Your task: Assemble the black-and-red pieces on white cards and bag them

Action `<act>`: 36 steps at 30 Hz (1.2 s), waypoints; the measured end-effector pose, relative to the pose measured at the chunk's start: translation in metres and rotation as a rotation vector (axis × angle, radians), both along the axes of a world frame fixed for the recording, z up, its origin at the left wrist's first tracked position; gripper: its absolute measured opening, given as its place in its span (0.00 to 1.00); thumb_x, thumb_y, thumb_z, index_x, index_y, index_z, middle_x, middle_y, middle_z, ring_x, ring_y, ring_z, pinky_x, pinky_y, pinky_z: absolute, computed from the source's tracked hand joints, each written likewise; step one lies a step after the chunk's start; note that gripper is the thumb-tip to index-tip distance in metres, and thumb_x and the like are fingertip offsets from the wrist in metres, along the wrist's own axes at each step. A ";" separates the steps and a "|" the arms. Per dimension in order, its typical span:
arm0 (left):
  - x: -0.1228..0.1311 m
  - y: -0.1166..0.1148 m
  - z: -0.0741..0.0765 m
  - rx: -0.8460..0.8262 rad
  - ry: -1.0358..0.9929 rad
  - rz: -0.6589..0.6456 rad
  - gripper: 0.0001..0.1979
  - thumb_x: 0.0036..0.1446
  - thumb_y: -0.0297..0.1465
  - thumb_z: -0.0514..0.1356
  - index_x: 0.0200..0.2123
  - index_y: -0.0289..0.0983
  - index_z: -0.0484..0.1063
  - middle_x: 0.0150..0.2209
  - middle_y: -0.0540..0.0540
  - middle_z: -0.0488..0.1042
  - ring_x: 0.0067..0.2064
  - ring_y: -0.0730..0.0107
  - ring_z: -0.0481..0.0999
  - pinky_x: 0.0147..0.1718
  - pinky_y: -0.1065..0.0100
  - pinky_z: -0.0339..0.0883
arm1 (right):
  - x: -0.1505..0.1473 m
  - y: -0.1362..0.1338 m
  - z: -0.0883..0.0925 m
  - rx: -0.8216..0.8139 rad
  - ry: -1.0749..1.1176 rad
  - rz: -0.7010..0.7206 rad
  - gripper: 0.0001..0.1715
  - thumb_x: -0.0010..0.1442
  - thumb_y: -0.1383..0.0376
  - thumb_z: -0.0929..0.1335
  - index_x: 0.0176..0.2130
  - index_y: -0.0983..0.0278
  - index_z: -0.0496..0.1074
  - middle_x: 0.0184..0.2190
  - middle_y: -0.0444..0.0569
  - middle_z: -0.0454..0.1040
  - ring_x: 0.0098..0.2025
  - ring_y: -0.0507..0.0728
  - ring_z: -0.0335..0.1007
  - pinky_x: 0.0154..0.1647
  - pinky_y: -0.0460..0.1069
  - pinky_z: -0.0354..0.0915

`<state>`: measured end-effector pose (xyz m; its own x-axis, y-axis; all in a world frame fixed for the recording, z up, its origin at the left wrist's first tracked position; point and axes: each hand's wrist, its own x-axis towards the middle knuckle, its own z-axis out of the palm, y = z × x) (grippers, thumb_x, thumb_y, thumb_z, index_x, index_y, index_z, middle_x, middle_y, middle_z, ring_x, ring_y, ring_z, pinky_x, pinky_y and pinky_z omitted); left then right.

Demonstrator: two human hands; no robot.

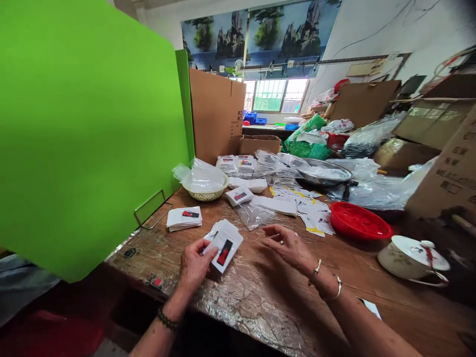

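My left hand [196,265] grips a small stack of white printed cards [231,237], the top one showing a red and black picture. To its right my right hand [288,245] hovers above the wooden table with fingers apart and nothing in them. Just beyond it lies a clear plastic bag [255,216]. A neat pile of similar cards [178,219] rests left of my left hand. Farther back sits a wrapped pack of cards [239,196], with more white card stacks [275,205] beside it.
A woven basket with plastic bags [206,195] stands at the back left, near a green panel [89,124]. On the right are a red bowl [359,221] and a lidded enamel mug [411,258]. Yellow-edged cards [314,215] spread before a metal pan [323,173].
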<state>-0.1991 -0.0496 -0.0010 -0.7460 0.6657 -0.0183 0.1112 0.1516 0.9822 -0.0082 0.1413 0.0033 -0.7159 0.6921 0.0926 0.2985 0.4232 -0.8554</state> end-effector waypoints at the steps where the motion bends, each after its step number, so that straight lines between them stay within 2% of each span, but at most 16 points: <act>1: -0.009 0.008 0.000 -0.020 0.044 0.014 0.13 0.42 0.40 0.65 0.25 0.36 0.74 0.18 0.53 0.70 0.17 0.74 0.62 0.17 0.72 0.54 | 0.012 0.013 -0.001 0.144 -0.082 -0.077 0.18 0.53 0.59 0.69 0.43 0.64 0.74 0.40 0.52 0.75 0.40 0.59 0.70 0.43 0.53 0.63; 3: -0.023 0.025 -0.004 -0.070 0.145 0.059 0.11 0.43 0.39 0.63 0.27 0.36 0.74 0.19 0.53 0.71 0.19 0.73 0.65 0.19 0.72 0.56 | 0.035 0.030 -0.010 0.379 -0.274 -0.183 0.13 0.53 0.62 0.70 0.39 0.64 0.75 0.41 0.55 0.74 0.44 0.61 0.68 0.48 0.54 0.61; 5: -0.034 0.040 -0.009 -0.134 0.263 0.113 0.10 0.45 0.37 0.62 0.29 0.37 0.74 0.22 0.51 0.73 0.22 0.70 0.69 0.23 0.71 0.59 | 0.052 0.034 -0.023 0.499 -0.432 -0.246 0.15 0.53 0.60 0.71 0.40 0.64 0.75 0.43 0.57 0.73 0.46 0.63 0.67 0.48 0.54 0.60; 8: -0.041 0.054 -0.017 -0.251 0.438 0.136 0.08 0.48 0.34 0.61 0.30 0.37 0.74 0.27 0.48 0.76 0.29 0.65 0.73 0.29 0.69 0.62 | 0.060 0.023 -0.045 0.546 -0.553 -0.321 0.21 0.53 0.55 0.72 0.44 0.65 0.73 0.45 0.59 0.71 0.45 0.65 0.66 0.43 0.53 0.60; 11: -0.041 0.055 -0.017 -0.345 0.621 0.109 0.11 0.50 0.36 0.61 0.35 0.36 0.75 0.34 0.44 0.77 0.36 0.59 0.75 0.36 0.64 0.66 | 0.058 0.013 -0.057 0.575 -0.578 -0.345 0.15 0.58 0.58 0.69 0.42 0.66 0.72 0.43 0.58 0.73 0.45 0.64 0.67 0.43 0.53 0.58; 14: -0.032 0.050 -0.014 -0.271 0.805 0.161 0.18 0.52 0.37 0.62 0.45 0.34 0.74 0.44 0.38 0.73 0.44 0.53 0.73 0.44 0.58 0.67 | 0.060 0.015 -0.056 0.574 -0.560 -0.321 0.07 0.60 0.66 0.65 0.36 0.65 0.72 0.37 0.56 0.75 0.42 0.61 0.68 0.41 0.51 0.57; 16: -0.017 0.048 -0.012 -0.126 0.836 0.185 0.19 0.52 0.34 0.62 0.47 0.35 0.73 0.48 0.37 0.70 0.48 0.53 0.72 0.48 0.56 0.66 | 0.063 0.018 -0.050 0.525 -0.528 -0.348 0.09 0.61 0.68 0.62 0.32 0.65 0.71 0.34 0.55 0.75 0.39 0.59 0.69 0.38 0.50 0.56; 18: 0.006 0.048 -0.012 0.018 0.753 0.118 0.15 0.52 0.31 0.61 0.45 0.37 0.74 0.46 0.39 0.71 0.48 0.55 0.72 0.49 0.57 0.66 | 0.067 0.018 -0.040 0.433 -0.430 -0.425 0.13 0.62 0.68 0.59 0.32 0.64 0.71 0.32 0.53 0.75 0.35 0.58 0.68 0.35 0.50 0.55; 20: 0.034 0.048 -0.013 0.113 0.566 -0.013 0.14 0.50 0.29 0.62 0.43 0.39 0.75 0.45 0.41 0.74 0.47 0.57 0.73 0.47 0.59 0.68 | 0.067 0.010 -0.029 0.295 -0.256 -0.448 0.13 0.62 0.65 0.58 0.31 0.63 0.69 0.28 0.49 0.72 0.32 0.56 0.65 0.33 0.49 0.55; 23: 0.073 0.046 -0.012 0.212 0.157 -0.144 0.28 0.39 0.28 0.70 0.48 0.40 0.74 0.49 0.42 0.75 0.50 0.56 0.73 0.46 0.62 0.68 | 0.061 -0.016 -0.014 -0.017 0.038 -0.239 0.15 0.61 0.57 0.62 0.27 0.62 0.65 0.24 0.44 0.65 0.28 0.54 0.60 0.30 0.48 0.56; 25: 0.089 0.043 -0.011 0.231 -0.114 -0.208 0.33 0.33 0.28 0.74 0.47 0.38 0.74 0.44 0.43 0.78 0.44 0.58 0.76 0.41 0.64 0.70 | 0.056 -0.038 -0.006 -0.239 0.159 -0.082 0.20 0.59 0.50 0.65 0.26 0.62 0.63 0.23 0.42 0.63 0.26 0.52 0.58 0.28 0.47 0.57; 28: 0.097 0.031 -0.009 0.210 -0.403 -0.236 0.23 0.32 0.32 0.74 0.36 0.34 0.77 0.33 0.45 0.80 0.32 0.63 0.77 0.34 0.65 0.71 | 0.049 -0.065 -0.001 -0.509 0.237 -0.003 0.24 0.54 0.44 0.69 0.30 0.62 0.65 0.24 0.41 0.65 0.26 0.50 0.59 0.25 0.45 0.57; 30: 0.096 0.020 -0.009 0.240 -0.500 -0.189 0.20 0.33 0.33 0.74 0.33 0.33 0.77 0.31 0.44 0.81 0.30 0.63 0.77 0.33 0.65 0.71 | 0.044 -0.077 -0.003 -0.637 0.259 0.000 0.27 0.48 0.45 0.73 0.37 0.61 0.67 0.29 0.43 0.70 0.28 0.51 0.64 0.26 0.45 0.58; 32: 0.095 0.007 -0.009 0.283 -0.546 -0.138 0.22 0.32 0.32 0.75 0.34 0.33 0.78 0.32 0.43 0.81 0.30 0.63 0.77 0.33 0.64 0.72 | 0.040 -0.085 -0.008 -0.728 0.285 0.002 0.32 0.42 0.48 0.77 0.40 0.61 0.68 0.31 0.45 0.73 0.30 0.53 0.67 0.27 0.46 0.61; 34: 0.093 -0.004 -0.010 0.311 -0.567 -0.107 0.22 0.32 0.32 0.75 0.35 0.32 0.78 0.33 0.43 0.82 0.31 0.63 0.78 0.34 0.64 0.72 | 0.035 -0.090 -0.016 -0.787 0.322 0.025 0.32 0.40 0.49 0.78 0.38 0.62 0.69 0.31 0.46 0.74 0.29 0.53 0.68 0.29 0.46 0.62; 36: 0.090 -0.013 -0.012 0.335 -0.566 -0.076 0.23 0.33 0.32 0.75 0.36 0.32 0.79 0.34 0.42 0.82 0.32 0.62 0.79 0.35 0.64 0.72 | 0.032 -0.094 -0.021 -0.809 0.327 0.036 0.28 0.41 0.48 0.78 0.33 0.64 0.71 0.26 0.45 0.72 0.25 0.51 0.64 0.26 0.46 0.60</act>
<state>-0.1088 -0.0629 -0.0126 -0.6326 0.7543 -0.1760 -0.4373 -0.1603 0.8849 0.0238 0.0469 -0.0179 -0.7619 0.6117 -0.2128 -0.0166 -0.3468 -0.9378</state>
